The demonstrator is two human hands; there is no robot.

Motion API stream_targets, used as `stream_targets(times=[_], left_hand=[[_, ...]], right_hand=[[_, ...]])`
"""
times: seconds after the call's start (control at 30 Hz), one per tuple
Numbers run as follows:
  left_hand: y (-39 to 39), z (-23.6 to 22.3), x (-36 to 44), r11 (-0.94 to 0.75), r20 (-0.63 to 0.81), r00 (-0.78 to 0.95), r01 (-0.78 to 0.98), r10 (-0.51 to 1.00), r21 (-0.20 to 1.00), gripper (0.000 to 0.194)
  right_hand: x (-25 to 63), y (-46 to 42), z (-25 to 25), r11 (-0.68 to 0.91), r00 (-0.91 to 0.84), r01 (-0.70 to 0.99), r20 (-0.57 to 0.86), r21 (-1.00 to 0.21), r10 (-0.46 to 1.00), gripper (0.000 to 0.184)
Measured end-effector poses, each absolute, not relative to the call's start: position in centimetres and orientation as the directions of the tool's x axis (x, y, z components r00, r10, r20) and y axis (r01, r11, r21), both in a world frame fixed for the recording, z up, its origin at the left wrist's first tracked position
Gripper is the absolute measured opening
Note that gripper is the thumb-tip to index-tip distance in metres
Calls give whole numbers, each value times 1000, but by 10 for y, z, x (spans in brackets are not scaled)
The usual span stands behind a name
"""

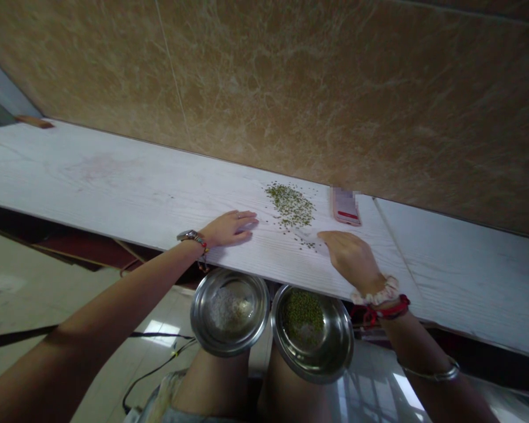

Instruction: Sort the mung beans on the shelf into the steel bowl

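Observation:
On the white wood-grain tabletop (127, 170) lies a loose spread of small green beans (290, 204), which look like mung beans. Several darker ones (308, 243) are scattered along its near edge. My left hand (230, 228) rests flat to the left of the beans, fingers stretched out and holding nothing. Just right of the darker beans is my right hand (349, 254), its fingers curled and pressed together; whatever they may pinch is hidden. A steel bowl (341, 346) with green beans sits below the table edge, beside another steel bowl (198, 311) with whitish contents.
A phone (346, 207) lies on the table right of the beans, near the brown marbled wall (264, 88). Both bowls rest at my knees. A brown object (35, 121) lies at the far left end. A black cable (147, 376) runs across the tiled floor (9, 282).

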State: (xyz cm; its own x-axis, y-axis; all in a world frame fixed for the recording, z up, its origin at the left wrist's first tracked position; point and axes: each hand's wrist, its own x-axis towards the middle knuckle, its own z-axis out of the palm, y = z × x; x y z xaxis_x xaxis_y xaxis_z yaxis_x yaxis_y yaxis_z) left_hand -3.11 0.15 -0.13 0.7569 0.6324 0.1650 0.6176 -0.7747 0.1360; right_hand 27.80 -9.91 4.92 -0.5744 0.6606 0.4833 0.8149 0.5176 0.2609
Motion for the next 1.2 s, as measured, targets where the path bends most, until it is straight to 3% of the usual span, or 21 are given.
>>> stream_targets(times=[0.4, 0.73, 1.2], left_hand=[[2, -3, -30, -772, 166, 754, 623, 636, 131, 41], [1, -3, -29, -790, 194, 767, 605, 611, 95, 38], [-2, 0, -28, -792, 199, 768, 603, 609, 95, 35]], right_hand=[[282, -101, 53, 591, -612, 775, 496, 224, 616, 34], [272, -96, 57, 556, -573, 803, 538, 215, 618, 35], [271, -100, 55, 537, -560, 821, 458, 195, 690, 39]])
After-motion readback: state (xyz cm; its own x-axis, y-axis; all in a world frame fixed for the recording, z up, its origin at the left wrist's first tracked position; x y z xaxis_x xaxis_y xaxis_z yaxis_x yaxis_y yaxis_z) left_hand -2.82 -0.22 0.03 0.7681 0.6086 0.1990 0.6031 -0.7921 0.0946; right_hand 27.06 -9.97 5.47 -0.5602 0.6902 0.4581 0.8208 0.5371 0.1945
